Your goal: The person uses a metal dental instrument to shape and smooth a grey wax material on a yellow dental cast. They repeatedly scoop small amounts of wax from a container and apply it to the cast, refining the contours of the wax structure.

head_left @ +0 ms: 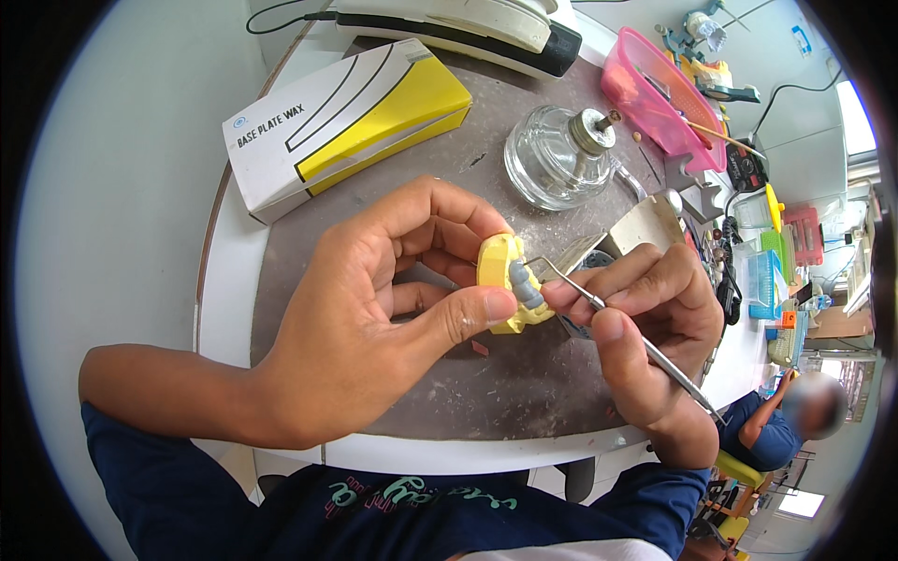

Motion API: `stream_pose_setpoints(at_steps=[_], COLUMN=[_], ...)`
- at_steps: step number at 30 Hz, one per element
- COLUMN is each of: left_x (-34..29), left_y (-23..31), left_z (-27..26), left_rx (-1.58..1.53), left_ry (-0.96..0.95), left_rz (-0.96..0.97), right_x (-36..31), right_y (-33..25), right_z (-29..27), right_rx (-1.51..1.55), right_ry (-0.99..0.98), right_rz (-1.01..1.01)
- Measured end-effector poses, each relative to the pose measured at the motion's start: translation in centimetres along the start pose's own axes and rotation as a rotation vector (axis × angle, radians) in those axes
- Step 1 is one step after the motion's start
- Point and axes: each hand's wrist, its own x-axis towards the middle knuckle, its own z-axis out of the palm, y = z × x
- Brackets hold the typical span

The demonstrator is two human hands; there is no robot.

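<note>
My left hand point(374, 299) grips a yellow dental cast point(499, 265) between thumb and fingers above the table. Grey wax point(525, 284) covers several teeth on the side of the cast facing right. In my right hand point(655, 318) is a thin metal wax carver point(662, 362), held like a pen. Its bent tip is at the upper end of the grey wax; whether it touches cannot be made out. Behind the right fingers stands an open metal tin point(645, 224), partly hidden.
A glass spirit lamp point(557, 159) stands beyond my hands. A white and yellow box point(346, 122) lies at the far left, and a pink basket point(659, 103) with tools sits at the far right. Another person point(776, 421) sits off to the right.
</note>
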Motion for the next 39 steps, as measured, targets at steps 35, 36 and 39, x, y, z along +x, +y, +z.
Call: stream_pose_setpoints(at_steps=[35, 36, 39], left_x=[0.11, 0.12, 0.18], left_y=[0.11, 0.07, -0.05], left_z=[-0.03, -0.03, -0.05], left_rx=[-0.022, -0.023, -0.018], left_ry=[-0.003, -0.003, -0.003], left_rz=[-0.049, -0.048, -0.038], right_x=[-0.07, -0.05, -0.05], right_y=[0.65, 0.62, 0.56], right_z=[-0.19, -0.16, -0.06], right_rx=[-0.03, -0.023, -0.008], right_ry=[-0.008, 0.0, 0.017], right_rz=[-0.082, -0.077, -0.065])
